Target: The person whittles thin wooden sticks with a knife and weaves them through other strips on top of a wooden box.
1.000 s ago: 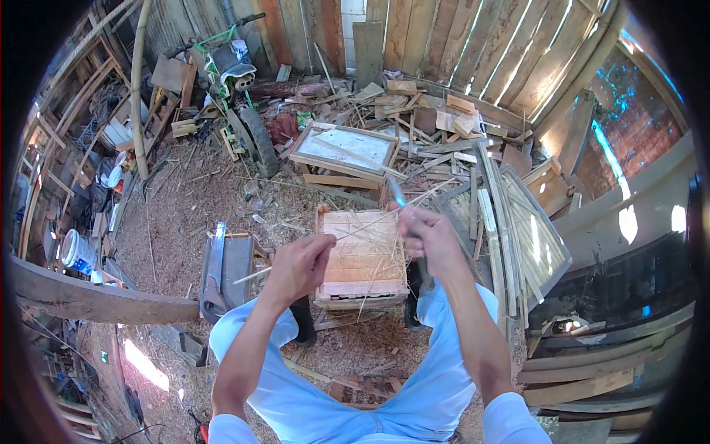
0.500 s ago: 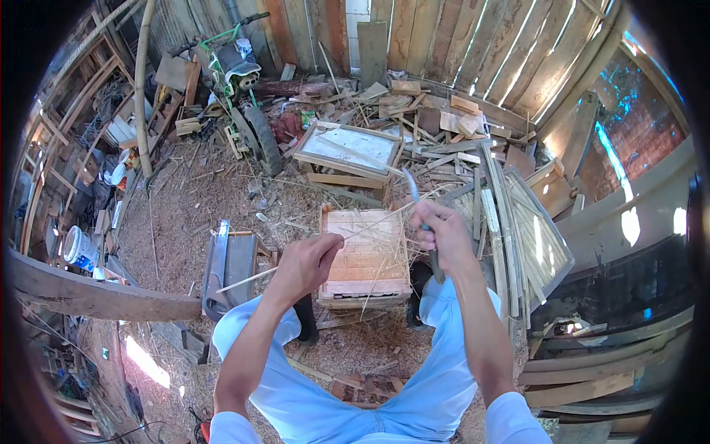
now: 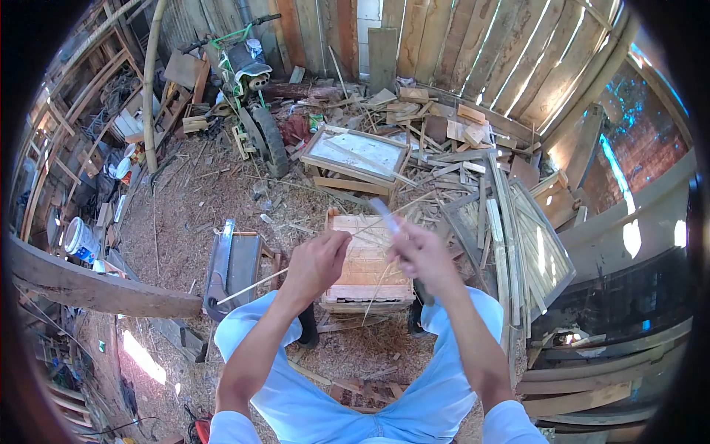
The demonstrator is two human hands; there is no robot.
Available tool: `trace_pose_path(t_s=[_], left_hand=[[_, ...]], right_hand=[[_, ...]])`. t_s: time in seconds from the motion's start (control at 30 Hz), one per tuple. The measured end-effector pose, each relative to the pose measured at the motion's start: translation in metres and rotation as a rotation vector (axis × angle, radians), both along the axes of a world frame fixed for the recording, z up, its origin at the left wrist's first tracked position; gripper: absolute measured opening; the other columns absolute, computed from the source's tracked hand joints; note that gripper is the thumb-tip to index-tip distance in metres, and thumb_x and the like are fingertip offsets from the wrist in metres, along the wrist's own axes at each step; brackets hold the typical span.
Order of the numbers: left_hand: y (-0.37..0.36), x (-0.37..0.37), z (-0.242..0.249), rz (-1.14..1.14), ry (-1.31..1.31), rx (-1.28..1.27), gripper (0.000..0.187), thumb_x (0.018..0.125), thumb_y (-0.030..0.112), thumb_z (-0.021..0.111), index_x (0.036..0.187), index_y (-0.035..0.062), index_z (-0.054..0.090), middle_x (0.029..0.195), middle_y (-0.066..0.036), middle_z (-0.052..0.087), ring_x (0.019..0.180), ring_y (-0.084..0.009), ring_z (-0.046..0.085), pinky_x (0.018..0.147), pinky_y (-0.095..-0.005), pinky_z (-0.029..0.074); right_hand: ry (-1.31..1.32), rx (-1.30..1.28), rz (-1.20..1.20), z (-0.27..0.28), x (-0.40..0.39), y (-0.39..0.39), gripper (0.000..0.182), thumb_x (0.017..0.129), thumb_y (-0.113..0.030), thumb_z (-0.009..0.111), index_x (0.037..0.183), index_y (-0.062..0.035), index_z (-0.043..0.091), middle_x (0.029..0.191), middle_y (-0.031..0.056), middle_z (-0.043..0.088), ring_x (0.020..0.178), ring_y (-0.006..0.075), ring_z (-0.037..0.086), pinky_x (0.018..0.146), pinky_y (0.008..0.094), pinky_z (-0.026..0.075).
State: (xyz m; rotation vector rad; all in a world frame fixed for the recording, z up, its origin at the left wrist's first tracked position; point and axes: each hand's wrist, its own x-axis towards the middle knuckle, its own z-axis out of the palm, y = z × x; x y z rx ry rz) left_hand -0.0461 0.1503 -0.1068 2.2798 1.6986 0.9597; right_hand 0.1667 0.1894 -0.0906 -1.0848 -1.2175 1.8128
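My left hand (image 3: 318, 263) is closed around a thin wooden stick (image 3: 251, 288), which slants from beside my left knee up to the right past my fingers. My right hand (image 3: 427, 257), a little blurred, grips a knife (image 3: 382, 212) with its pale blade pointing up and left, close to the far part of the stick. Below both hands, between my knees, stands a low wooden crate (image 3: 362, 289) topped with light planks, with thin shavings and strips over it.
A handsaw (image 3: 220, 259) lies on a dark box (image 3: 244, 255) at my left. Beyond the crate are a white-topped wooden frame (image 3: 355, 152), heaped wood scraps and a small bike (image 3: 255, 111). A beam (image 3: 103, 286) crosses at left; slats and a panel (image 3: 543, 251) lean at right.
My right hand has moved left with the knife, and the blade now tilts toward the stick. My left hand keeps its hold on the stick, shifted slightly right in view.
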Motion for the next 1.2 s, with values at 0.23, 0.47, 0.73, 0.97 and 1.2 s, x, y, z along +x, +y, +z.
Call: trace_pose_path(t_s=[0.23,0.47,0.73,0.97,1.2], left_hand=[[-0.005,0.018,0.005,-0.015,-0.051,0.032,0.009,0.086,0.010,0.059,0.093,0.0058,0.061,0.081,-0.013,0.065,0.067,-0.0331,0.064,0.055,-0.0410,0.050],[-0.008,0.022,0.011,-0.021,-0.076,-0.043,0.008,0.086,0.011,0.059,0.092,0.0064,0.062,0.081,-0.012,0.066,0.068,-0.0327,0.064,0.056,-0.0415,0.050],[-0.019,0.011,0.012,-0.020,-0.074,-0.067,0.009,0.086,0.010,0.059,0.092,0.0054,0.063,0.081,-0.013,0.066,0.069,-0.0327,0.064,0.058,-0.0412,0.050],[-0.019,0.008,0.004,-0.057,-0.070,-0.012,0.009,0.088,0.013,0.056,0.092,0.0060,0.060,0.078,-0.014,0.064,0.066,-0.0340,0.062,0.055,-0.0437,0.049],[-0.021,-0.008,0.011,0.055,-0.111,-0.077,0.008,0.087,0.009,0.055,0.092,0.0036,0.059,0.075,-0.015,0.063,0.064,-0.0361,0.061,0.055,-0.0441,0.048]], right_hand=[[0.195,-0.157,0.092,-0.012,-0.019,-0.009,0.027,0.095,-0.015,0.054,0.119,-0.0026,0.056,0.071,0.0009,0.056,0.047,0.0027,0.037,0.040,0.0172,0.028],[0.142,-0.124,0.064,-0.007,-0.012,-0.006,0.018,0.094,-0.017,0.056,0.100,-0.0010,0.062,0.070,-0.0001,0.054,0.048,0.0016,0.037,0.040,0.0157,0.028],[0.175,-0.133,-0.128,-0.006,0.022,0.019,0.017,0.094,-0.017,0.056,0.098,-0.0010,0.061,0.069,-0.0012,0.052,0.048,0.0022,0.038,0.039,0.0163,0.029],[0.197,-0.138,-0.176,-0.022,0.047,0.042,0.026,0.095,-0.016,0.053,0.117,-0.0020,0.056,0.071,-0.0023,0.050,0.049,0.0020,0.037,0.039,0.0151,0.029],[0.140,0.006,-0.366,-0.012,0.058,0.037,0.032,0.095,-0.017,0.053,0.125,-0.0042,0.051,0.071,0.0009,0.053,0.048,0.0039,0.038,0.040,0.0172,0.030]])
